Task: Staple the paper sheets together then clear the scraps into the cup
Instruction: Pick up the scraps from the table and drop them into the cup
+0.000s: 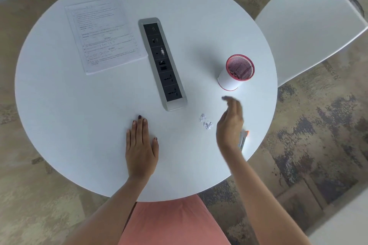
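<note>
sheets (105, 34): far left of table (79, 125), long axis running away, tilted left | scraps (206, 121): near edge, below upright cup (237, 72) | left hand (140, 145): flat, empty | right hand (231, 123): blurred, open, edge-on beside scraps, over stapler (243, 139)

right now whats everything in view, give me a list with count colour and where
table: one, white, round, centre
paper sheets: one stack, white with print, far left of table
power strip: one, silver and black, set in table middle
cup: one, white with red mesh rim, right of strip
scraps: small cluster, white, near side, below the cup
stapler: one, grey with orange tip, mostly hidden behind right hand
chairs: two, white, far side
left hand: flat on table
right hand: raised beside scraps, blurred
</note>
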Demonstrator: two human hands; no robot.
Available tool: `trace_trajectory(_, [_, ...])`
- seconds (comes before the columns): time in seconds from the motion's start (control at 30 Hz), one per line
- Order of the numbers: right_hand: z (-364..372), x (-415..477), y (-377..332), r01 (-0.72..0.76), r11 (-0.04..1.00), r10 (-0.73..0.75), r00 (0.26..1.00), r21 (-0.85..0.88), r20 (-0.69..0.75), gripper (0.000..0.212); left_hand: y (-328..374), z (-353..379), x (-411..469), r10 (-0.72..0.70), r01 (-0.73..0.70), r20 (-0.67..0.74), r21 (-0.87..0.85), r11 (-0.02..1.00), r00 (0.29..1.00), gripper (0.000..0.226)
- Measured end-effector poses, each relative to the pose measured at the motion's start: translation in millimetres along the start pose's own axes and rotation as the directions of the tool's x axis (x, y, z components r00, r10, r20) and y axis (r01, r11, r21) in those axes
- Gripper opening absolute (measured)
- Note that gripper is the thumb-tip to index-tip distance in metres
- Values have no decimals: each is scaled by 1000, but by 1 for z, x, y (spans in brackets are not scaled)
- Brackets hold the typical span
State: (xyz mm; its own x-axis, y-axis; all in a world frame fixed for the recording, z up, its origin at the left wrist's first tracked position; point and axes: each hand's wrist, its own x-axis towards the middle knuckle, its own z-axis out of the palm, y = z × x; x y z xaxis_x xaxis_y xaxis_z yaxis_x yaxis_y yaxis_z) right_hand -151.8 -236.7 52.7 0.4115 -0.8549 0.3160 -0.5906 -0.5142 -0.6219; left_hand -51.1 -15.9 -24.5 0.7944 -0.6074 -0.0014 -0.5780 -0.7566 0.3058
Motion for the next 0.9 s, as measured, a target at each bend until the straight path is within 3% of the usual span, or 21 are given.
trace_trajectory(0.07, [11,-41,9,-47,998,51,993,-45,106,59,0,0,0,1,-1,1,6,1000,1000,61])
trace_trajectory(0.23, [35,-93,18,-133,983,162,951,-126,263,48,0,-1,-1,-9,9,0,18,1000,1000,61])
trace_trajectory(0.47, [52,-74,-1,30,996,6,916,-84,402,63,0,-1,0,-2,2,3,21,1000,1000,61])
trace_trajectory(0.6, [47,-67,3,248,966,-176,839,-73,515,73,0,-1,0,-2,2,-4,6,1000,1000,60])
trace_trajectory(0.7, [34,-66,13,338,938,-234,782,-77,578,82,0,-2,0,1,-1,-5,6,1000,1000,60])
trace_trajectory(0.9, [16,-69,17,441,866,-255,795,-237,550,67,1,-2,0,0,0,-1,-1,1000,1000,60])
